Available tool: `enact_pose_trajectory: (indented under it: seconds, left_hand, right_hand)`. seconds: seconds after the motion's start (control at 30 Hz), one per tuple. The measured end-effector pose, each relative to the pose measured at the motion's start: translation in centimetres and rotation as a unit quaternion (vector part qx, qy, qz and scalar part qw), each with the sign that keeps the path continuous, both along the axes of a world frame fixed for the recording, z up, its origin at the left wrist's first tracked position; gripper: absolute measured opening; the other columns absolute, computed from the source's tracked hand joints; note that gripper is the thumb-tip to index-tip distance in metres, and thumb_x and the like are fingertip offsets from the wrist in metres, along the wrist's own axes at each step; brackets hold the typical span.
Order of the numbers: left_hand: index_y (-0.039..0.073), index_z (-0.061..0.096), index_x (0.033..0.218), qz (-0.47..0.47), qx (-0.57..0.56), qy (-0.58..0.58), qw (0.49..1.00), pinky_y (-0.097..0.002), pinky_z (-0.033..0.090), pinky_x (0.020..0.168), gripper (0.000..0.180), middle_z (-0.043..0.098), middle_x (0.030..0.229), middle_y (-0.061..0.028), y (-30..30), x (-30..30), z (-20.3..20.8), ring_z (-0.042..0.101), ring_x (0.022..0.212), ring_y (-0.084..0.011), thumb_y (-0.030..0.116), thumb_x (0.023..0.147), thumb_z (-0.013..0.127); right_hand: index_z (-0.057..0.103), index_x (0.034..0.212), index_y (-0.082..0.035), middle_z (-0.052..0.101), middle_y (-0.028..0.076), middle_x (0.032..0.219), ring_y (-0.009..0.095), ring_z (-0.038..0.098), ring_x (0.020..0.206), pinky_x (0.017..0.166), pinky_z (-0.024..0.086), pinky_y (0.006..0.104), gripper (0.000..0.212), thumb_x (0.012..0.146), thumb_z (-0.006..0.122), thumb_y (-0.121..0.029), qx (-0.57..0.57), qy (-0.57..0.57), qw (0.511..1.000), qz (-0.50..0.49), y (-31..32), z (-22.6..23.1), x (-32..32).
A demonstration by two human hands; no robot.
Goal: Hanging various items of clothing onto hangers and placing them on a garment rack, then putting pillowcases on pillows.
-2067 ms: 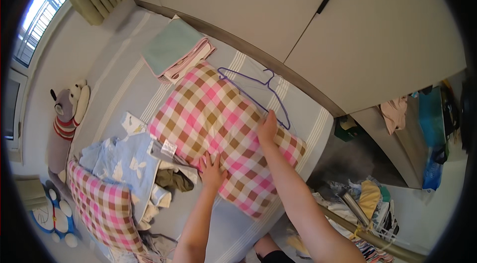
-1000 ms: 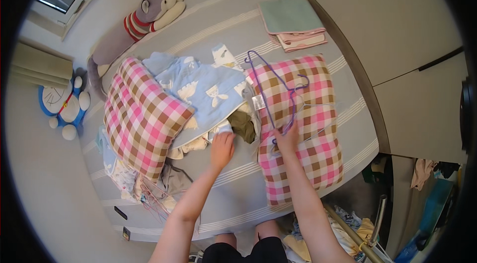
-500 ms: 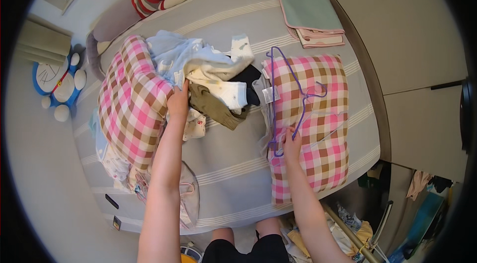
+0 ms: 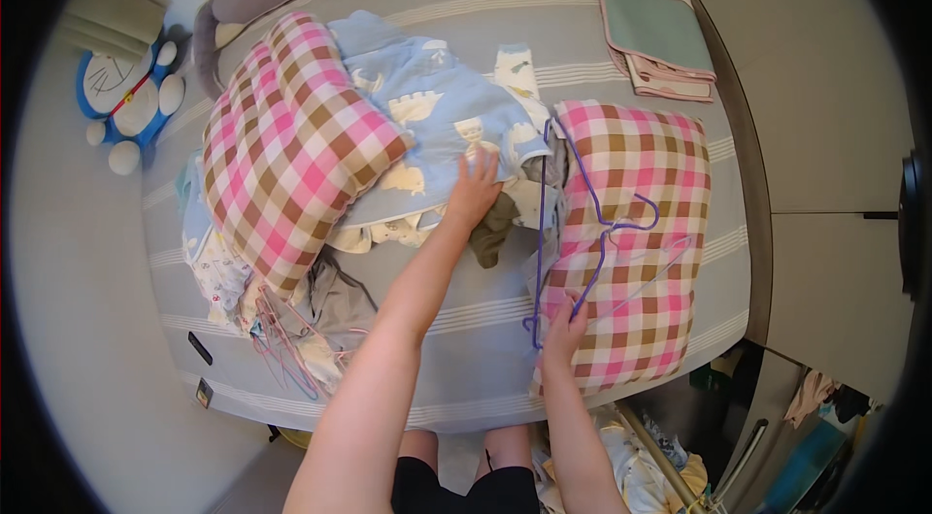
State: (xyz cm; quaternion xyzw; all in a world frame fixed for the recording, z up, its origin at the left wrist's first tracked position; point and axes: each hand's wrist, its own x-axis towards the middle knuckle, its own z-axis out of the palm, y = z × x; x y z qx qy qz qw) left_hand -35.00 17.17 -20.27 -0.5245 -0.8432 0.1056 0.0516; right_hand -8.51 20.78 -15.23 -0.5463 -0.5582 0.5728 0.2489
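My left hand (image 4: 474,186) lies with fingers spread on a light blue children's garment (image 4: 437,92) patterned with pale animals, spread out on the bed. Below its edge, part of an olive garment (image 4: 497,232) pokes out; a white patterned sleeve (image 4: 516,72) shows at the far side. My right hand (image 4: 563,330) grips the lower end of a purple clothes hanger (image 4: 592,293), which bears no clothing. The hanger lies over the edge of the right checked pillow (image 4: 636,165), beside some grey cloth.
At left, another pink and brown checked pillow (image 4: 291,155) leans over clothes. Several pink hangers (image 4: 282,344) lie near the bed's front, with a dark phone-like object (image 4: 200,348) to their left. Farther back are a long plush toy (image 4: 262,4) and folded green cloth (image 4: 655,29).
My left hand has moved right, and the blue garment now lies spread over the other clothes. The right hand keeps hold of the hanger. The view has shifted slightly.
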Motion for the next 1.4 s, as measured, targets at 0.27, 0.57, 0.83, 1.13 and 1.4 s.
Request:
enact_pose_trajectory:
  seconds: [0.27,0.57,0.83,1.13,1.4]
  left_hand:
    - [0.014,0.067,0.083,0.084,0.313,-0.124,0.938,-0.0616,0.020,0.100,0.017,0.049,0.115,-0.0073,-8.6,5.2,6.3,0.039,0.119,-0.0311,0.012,0.067,0.063]
    - [0.018,0.066,0.089,0.133,0.324,-0.060,0.935,-0.0492,0.032,0.095,0.023,0.054,0.102,-0.0044,-30.5,10.0,18.5,0.048,0.110,-0.0261,0.010,0.067,0.060]
    - [0.001,0.060,0.109,0.253,0.622,-0.399,0.624,-0.0267,0.047,0.065,0.024,0.063,0.089,-0.0033,-33.4,15.0,26.1,0.058,0.073,-0.0115,0.007,0.086,0.053]
    - [0.004,0.058,0.104,0.102,0.795,-0.491,0.342,-0.0296,0.046,0.073,0.028,0.059,0.088,-0.0021,-35.2,13.1,28.0,0.056,0.080,-0.0151,0.011,0.078,0.063]
    - [0.011,0.031,0.136,0.472,0.125,-0.248,0.837,-0.0424,0.044,0.091,0.076,0.048,0.125,-0.0212,-43.8,24.0,26.0,0.051,0.109,-0.0370,0.014,0.070,0.067]
  right_hand:
    - [0.052,0.098,-0.004,0.041,-0.003,0.068,0.006,0.038,0.060,0.052,0.031,0.0209,0.015,0.094,0.045,-0.017,-0.014,0.048,0.998,-0.049,-5.8,3.1,3.8]
    - [0.055,0.089,-0.003,0.042,-0.002,0.059,0.007,0.039,0.053,0.049,0.033,0.0238,0.019,0.094,0.047,-0.020,0.023,0.032,0.999,-0.008,-16.1,9.3,7.4]
    - [0.054,0.081,-0.001,0.052,0.014,0.059,0.026,0.049,0.053,0.052,0.039,0.0362,0.027,0.092,0.049,-0.025,0.129,-0.058,0.980,0.141,-22.3,14.9,10.0]
    - [0.054,0.080,-0.002,0.046,0.008,0.055,0.015,0.042,0.050,0.049,0.036,0.0320,0.025,0.090,0.052,-0.024,0.167,-0.036,0.968,0.182,-25.7,19.8,12.9]
    - [0.059,0.089,-0.005,0.056,0.019,0.062,0.039,0.055,0.060,0.053,0.040,0.0457,0.026,0.090,0.050,-0.029,0.310,-0.132,0.926,0.169,-25.2,17.9,21.2]
